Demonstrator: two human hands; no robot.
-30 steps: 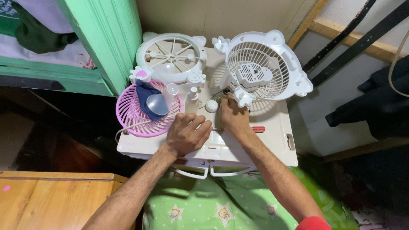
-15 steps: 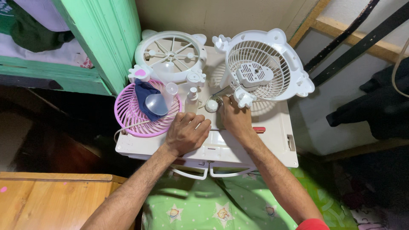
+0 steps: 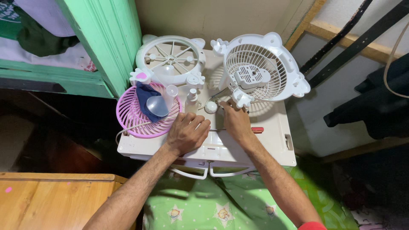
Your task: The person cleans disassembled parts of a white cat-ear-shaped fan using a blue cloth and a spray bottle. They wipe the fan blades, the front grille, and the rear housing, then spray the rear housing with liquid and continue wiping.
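No packages, signs or screens show. The only label-like thing is a small grey rectangular sticker or slot (image 3: 290, 142) on the white bench's (image 3: 272, 153) right edge, well right of the red-handled screwdriver (image 3: 257, 130); too small to tell.

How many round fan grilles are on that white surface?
3. A pink grille lies front left, a white open-spoked grille sits behind it, and a white fine-meshed grille stands tilted back right. Others may be hidden.

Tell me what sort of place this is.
Most likely a room in a home, used as a makeshift repair spot: the hands work on a white case laid over a green patterned bedsheet, with a green wooden frame and dark clothing close by.
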